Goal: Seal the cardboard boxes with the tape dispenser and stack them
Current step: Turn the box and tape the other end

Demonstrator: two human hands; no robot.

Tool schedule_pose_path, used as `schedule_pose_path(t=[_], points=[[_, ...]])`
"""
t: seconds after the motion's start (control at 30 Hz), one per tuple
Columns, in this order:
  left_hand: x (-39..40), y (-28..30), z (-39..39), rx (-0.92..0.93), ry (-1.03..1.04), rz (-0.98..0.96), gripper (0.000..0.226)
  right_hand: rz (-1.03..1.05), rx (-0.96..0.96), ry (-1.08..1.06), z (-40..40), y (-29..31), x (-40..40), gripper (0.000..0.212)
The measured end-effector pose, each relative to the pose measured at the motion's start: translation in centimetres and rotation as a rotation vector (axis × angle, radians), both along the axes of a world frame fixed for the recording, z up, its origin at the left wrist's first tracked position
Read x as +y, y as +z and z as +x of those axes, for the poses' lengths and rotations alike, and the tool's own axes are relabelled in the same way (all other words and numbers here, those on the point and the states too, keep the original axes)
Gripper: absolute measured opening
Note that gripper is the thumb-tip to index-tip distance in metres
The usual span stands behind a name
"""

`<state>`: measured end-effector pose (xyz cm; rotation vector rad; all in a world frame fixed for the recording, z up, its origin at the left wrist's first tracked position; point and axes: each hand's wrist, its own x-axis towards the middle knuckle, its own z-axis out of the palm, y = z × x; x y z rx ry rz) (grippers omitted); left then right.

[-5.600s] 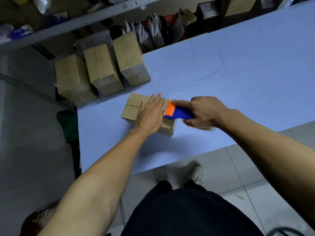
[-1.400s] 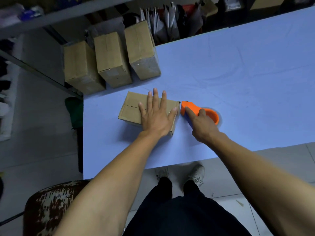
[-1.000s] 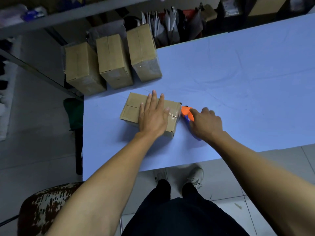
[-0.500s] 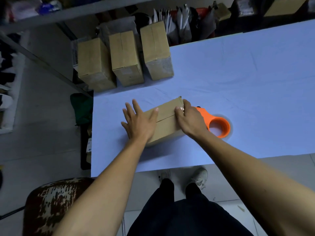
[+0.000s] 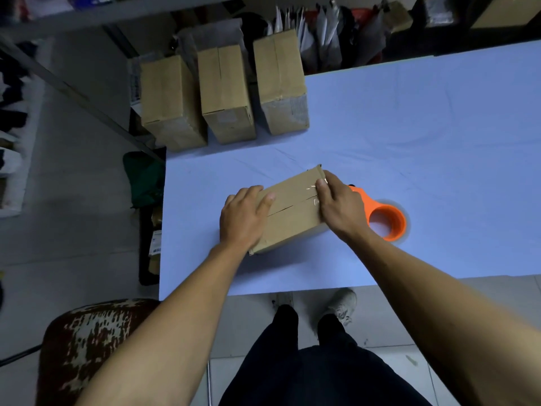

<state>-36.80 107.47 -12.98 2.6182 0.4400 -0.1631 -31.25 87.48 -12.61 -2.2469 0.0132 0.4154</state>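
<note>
Both hands, left and right, clamp the box ends, now turned askew, near the table's front edge, dispenser released

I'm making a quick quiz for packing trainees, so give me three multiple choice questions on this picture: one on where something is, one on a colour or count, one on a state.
1. Where does the tape dispenser lie?
A. on the table, right of the held box
B. on the chair
C. on the far boxes

2. How many boxes stand in the row at the table's far left corner?
A. one
B. three
C. five

3. What are the hands doing?
A. both grip the box
B. both hang free
C. one holds the dispenser

Answers: 1 A, its orange ring rests on the table beside the right hand. 2 B, three stand side by side. 3 A, the left hand and right hand grip opposite ends of the box.
</note>
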Motion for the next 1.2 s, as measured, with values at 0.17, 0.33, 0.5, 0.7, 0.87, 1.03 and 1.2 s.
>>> schedule_pose_path(t=[0.17,0.33,0.5,0.7,0.87,1.03,1.2], points=[[-0.8,0.6,-0.2,0.033,0.075,0.047,0.045,0.02,0.069,0.04,0.4,0.8,-0.4,0.047],[-2.4,2.2,-0.2,0.162,0.224,0.076,0.05,-0.034,0.03,-0.051,-0.1,2.1,-0.3,0.072],[-2.8,2.0,-1.2,0.22,0.14,-0.097,0.044,0.089,0.133,-0.056,-0.5,2.0,0.0,0.08],[-2.1,2.3,0.6,0.127,-0.012,-0.374,0.081,0.092,0.193,0.102,-0.2,2.1,-0.6,0.077],[-3.9,2.0,2.0,0.1,-0.1,-0.366,0.076,0.102,0.205,0.148,-0.3,2.3,-0.6,0.073],[-5.2,0.6,0.7,-0.042,0.091,-0.45,0.071,-0.174,-0.031,-0.041,-0.3,1.9,-3.1,0.045],[-5.4,0.4,1.0,-0.056,0.092,-0.472,0.072,-0.579,0.15,0.045,-1.2,0.4,-6.4,0.047]])
